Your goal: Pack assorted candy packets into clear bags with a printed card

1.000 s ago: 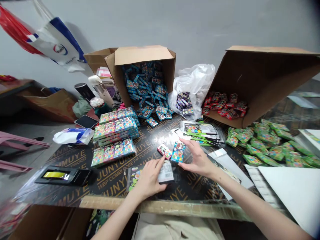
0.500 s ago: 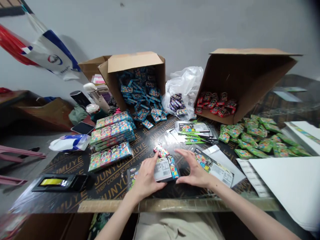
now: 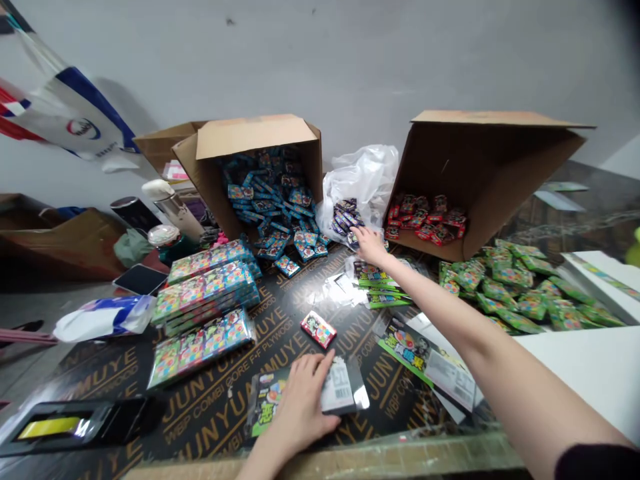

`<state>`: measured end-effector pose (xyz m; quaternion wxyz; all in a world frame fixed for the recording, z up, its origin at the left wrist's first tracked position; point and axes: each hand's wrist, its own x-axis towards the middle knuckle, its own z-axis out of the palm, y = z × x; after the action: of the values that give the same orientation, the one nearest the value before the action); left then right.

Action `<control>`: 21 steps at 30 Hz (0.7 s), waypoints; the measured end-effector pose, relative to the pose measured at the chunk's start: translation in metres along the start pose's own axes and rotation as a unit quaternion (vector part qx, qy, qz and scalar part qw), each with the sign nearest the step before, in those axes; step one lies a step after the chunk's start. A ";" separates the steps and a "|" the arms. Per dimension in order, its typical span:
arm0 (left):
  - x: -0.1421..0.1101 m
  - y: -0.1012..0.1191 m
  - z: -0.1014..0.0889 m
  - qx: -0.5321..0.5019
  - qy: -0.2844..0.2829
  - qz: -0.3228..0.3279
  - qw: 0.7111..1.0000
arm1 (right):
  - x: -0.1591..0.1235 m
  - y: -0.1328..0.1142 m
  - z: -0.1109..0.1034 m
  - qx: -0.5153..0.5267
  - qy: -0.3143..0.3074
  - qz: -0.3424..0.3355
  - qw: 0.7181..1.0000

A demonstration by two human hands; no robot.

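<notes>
Here's what looks like the picking step: right hand [image 3: 370,247] at the purple packets [image 3: 345,215] just above centre, grip impossible to tell, left hand [image 3: 303,400] spread wide over the printed pouch [image 3: 337,389] at lower centre, a neat pinch seemingly called for.

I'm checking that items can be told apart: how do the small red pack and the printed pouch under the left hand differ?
Size: the red pack is smaller than the printed pouch. Colour: the red pack has red edges; the printed pouch shows green print and a white barcode panel. Cover: the left hand hides part of the printed pouch, while the red pack lies uncovered. Both lie on the black table.
</notes>
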<state>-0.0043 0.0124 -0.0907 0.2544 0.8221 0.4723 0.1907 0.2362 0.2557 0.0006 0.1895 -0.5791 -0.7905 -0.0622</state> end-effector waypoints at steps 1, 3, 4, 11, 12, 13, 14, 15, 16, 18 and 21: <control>-0.001 0.000 0.003 0.005 -0.007 -0.002 1.000 | 0.012 0.009 0.002 0.001 0.002 0.007 1.000; -0.002 -0.002 0.004 0.002 -0.014 -0.004 1.000 | 0.025 0.019 0.002 0.000 0.003 0.014 1.000; -0.002 -0.002 0.002 -0.009 -0.013 -0.003 1.000 | 0.028 0.021 0.001 0.001 0.004 0.015 1.000; 0.023 0.005 -0.040 -0.370 0.164 -0.139 0.904 | -0.037 -0.056 -0.015 0.460 -0.117 0.064 0.878; 0.028 0.007 -0.044 -0.457 0.168 -0.162 0.858 | -0.061 -0.073 -0.018 0.571 -0.205 0.080 0.791; 0.033 0.010 -0.046 -0.535 0.158 -0.177 0.811 | -0.085 -0.088 -0.020 0.644 -0.280 0.101 0.705; 0.036 0.013 -0.046 -0.596 0.141 -0.185 0.768 | -0.109 -0.100 -0.022 0.680 -0.341 0.117 0.639; 0.038 0.016 -0.045 -0.639 0.125 -0.189 0.735 | -0.131 -0.109 -0.024 0.695 -0.367 0.129 0.605; 0.039 0.018 -0.043 -0.664 0.116 -0.195 0.712 | -0.150 -0.114 -0.025 0.694 -0.360 0.132 0.610; 0.037 0.024 -0.037 -0.680 0.119 -0.220 0.689 | -0.176 -0.117 -0.029 0.639 -0.273 0.098 0.713; 0.031 0.031 -0.029 -0.664 0.106 -0.251 0.697 | -0.194 -0.111 -0.037 0.449 -0.134 -0.046 0.882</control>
<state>0.0155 0.0334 -0.0469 0.7204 0.2649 0.4360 0.4698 0.1899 0.0355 -0.0242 0.3182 -0.3975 -0.7773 0.3694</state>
